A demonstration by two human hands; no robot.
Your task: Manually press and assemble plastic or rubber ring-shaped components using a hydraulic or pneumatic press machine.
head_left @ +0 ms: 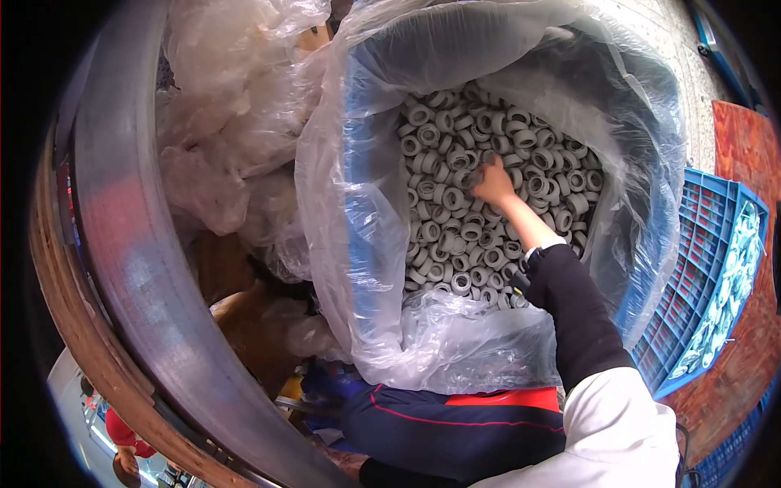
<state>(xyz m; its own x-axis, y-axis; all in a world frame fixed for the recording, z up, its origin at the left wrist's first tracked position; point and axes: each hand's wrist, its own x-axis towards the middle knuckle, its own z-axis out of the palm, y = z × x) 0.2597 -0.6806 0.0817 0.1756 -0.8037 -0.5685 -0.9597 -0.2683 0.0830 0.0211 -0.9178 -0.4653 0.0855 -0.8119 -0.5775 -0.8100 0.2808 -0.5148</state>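
Many short, thick grey rings (460, 283) lie loose in a blue bin (358, 122) lined with clear plastic sheeting (325, 220). My right hand (494, 185) reaches down into the middle of the pile, its fingers bent and closed around one of the grey rings, which they partly cover. Low in the picture, my left hand (350, 464) shows only in part beside the curved metal edge; its fingers are too hidden to read. No thing can be made out in it.
A long bent-looking metal rim (130, 228) runs down the left side. Crumpled plastic bags (236, 106) fill the space between it and the bin. At the right, a blue crate (691, 268) with pale small parts stands by a reddish-brown board (744, 154). Another person (126, 435) appears at lower left.
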